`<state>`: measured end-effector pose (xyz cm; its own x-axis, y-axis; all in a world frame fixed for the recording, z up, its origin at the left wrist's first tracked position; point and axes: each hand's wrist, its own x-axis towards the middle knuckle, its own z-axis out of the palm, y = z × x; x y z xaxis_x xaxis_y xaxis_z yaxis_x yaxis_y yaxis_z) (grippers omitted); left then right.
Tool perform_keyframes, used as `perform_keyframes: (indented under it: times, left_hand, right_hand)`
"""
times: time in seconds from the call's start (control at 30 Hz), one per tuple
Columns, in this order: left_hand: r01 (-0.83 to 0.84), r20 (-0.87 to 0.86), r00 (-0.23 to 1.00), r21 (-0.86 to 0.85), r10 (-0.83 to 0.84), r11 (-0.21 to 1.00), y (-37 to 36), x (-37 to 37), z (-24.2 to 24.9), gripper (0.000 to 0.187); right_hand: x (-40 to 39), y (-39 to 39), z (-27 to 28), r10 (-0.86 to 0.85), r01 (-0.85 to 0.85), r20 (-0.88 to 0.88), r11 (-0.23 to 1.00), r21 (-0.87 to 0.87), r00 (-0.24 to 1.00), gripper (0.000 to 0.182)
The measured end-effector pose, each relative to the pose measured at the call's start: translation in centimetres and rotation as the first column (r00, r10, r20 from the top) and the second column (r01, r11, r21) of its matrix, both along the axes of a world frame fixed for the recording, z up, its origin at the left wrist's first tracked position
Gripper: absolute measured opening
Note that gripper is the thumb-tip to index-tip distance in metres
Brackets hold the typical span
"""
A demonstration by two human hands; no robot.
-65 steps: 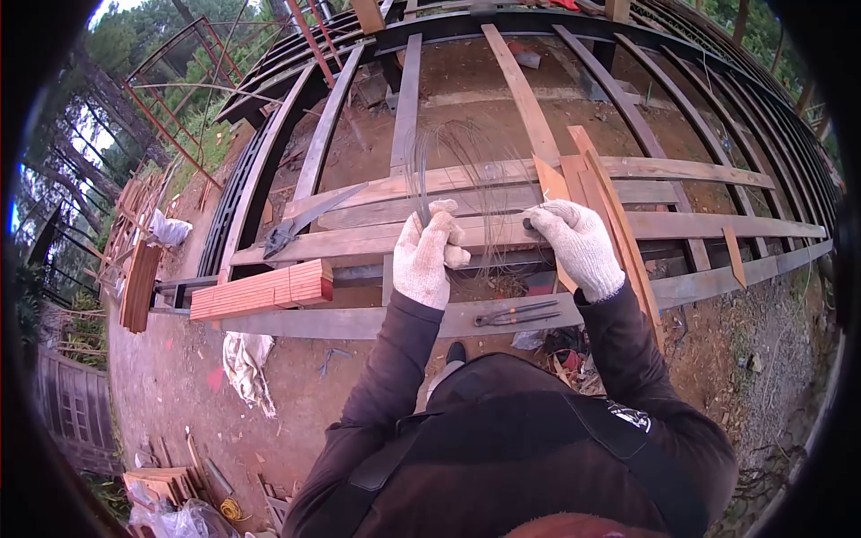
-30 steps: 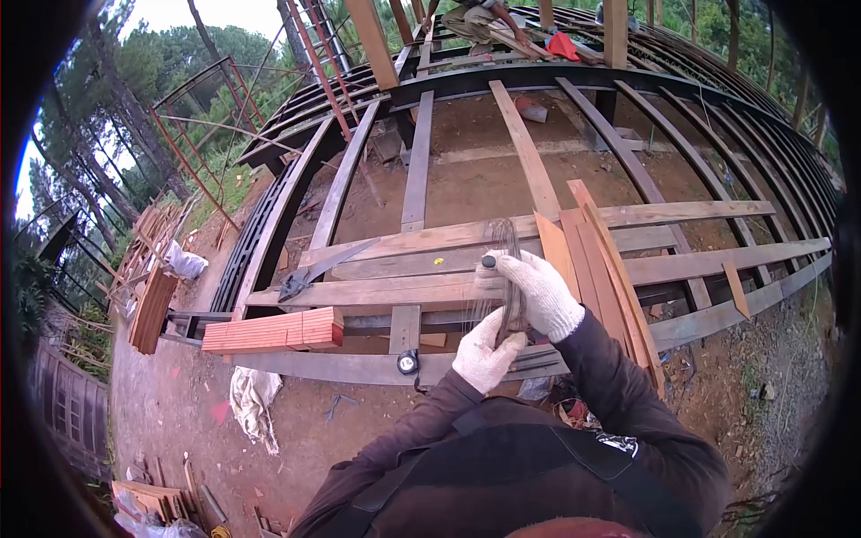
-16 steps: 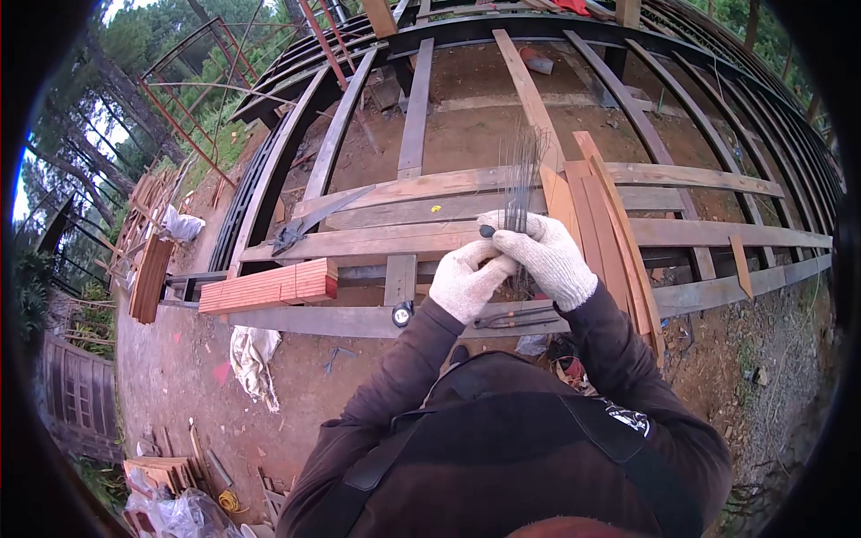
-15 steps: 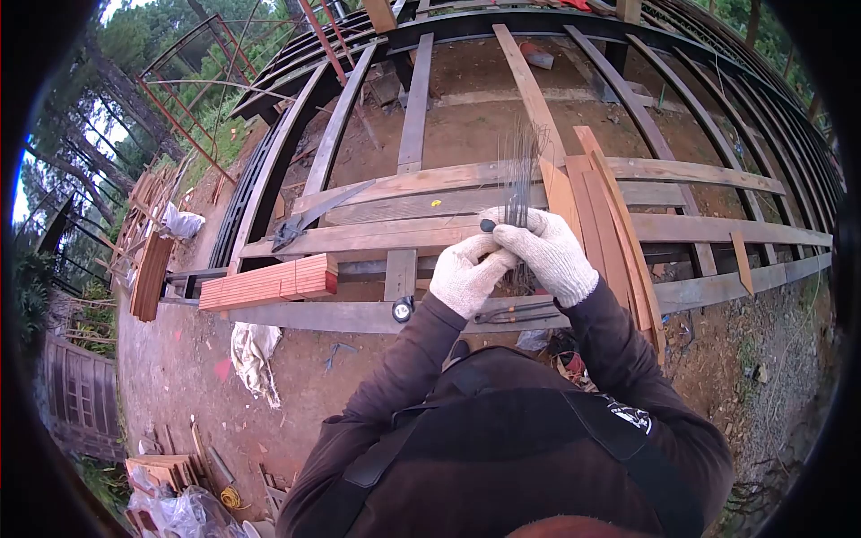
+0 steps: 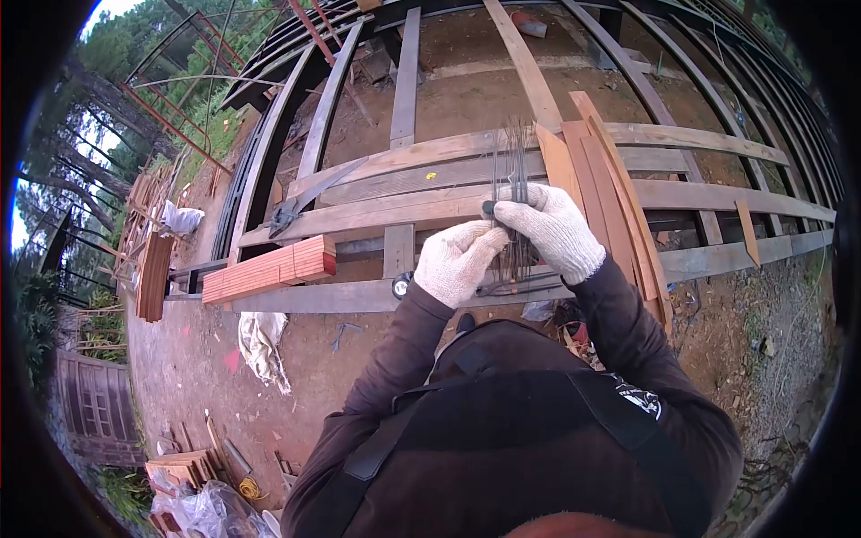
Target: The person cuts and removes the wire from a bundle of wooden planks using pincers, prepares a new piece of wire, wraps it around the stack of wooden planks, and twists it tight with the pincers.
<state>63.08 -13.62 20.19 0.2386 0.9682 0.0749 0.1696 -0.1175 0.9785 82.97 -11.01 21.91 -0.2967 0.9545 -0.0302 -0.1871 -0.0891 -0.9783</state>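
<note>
Wire bundle [image 5: 514,157], a thin sheaf of dark strands, sits pinched between both gloved hands, ends fanning up past the knuckles and a short tail hanging just under the grip; right hand [image 5: 554,229] is wrapped closed around the strands, fist tight, with a small dark stub poking out at its thumb side; left hand [image 5: 457,262] is curled shut too, pressed up against the right one from below and clamped on the lower part of the same bundle; both wear white knit gloves. Right behind the grip run the horizontal wooden planks [image 5: 377,212] laid across the curved dark steel frame [image 5: 309,148]; just below the hands, pliers [image 5: 520,285] lie on the steel beam; off to the left of the grip a stack of reddish boards [image 5: 269,270] rests on that beam, well apart; slanted thin slats [image 5: 610,193] lean just to the right of the right hand.
</note>
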Motion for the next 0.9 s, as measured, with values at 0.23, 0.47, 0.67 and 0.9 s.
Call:
perform_keyframes:
  times: [0.23,0.47,0.67,0.9]
  left_hand:
    - [0.065,-0.042,0.997,0.024,-0.064,0.998,-0.4,-1.0,0.4,0.024]
    - [0.097,-0.141,0.985,0.009,-0.095,0.995,-1.0,-1.9,1.6,0.022]
    - [0.087,0.018,0.996,-0.070,-0.086,0.994,-0.7,-2.9,0.6,0.026]
    - [-0.126,0.577,0.753,-0.346,0.317,0.930,0.9,-4.9,0.5,0.023]
  right_hand:
    - [-0.3,0.2,-1.1,0.044,-0.044,0.021,0.999,0.027,0.999,0.025]
    - [-0.3,-0.4,-0.8,0.105,-0.103,0.098,0.994,-0.025,0.990,0.028]
    - [-0.2,-0.2,-1.7,0.118,-0.112,0.063,0.990,-0.086,0.991,0.032]
    - [0.9,1.1,-0.5,-0.058,-0.009,-0.350,0.982,-0.187,0.935,0.022]
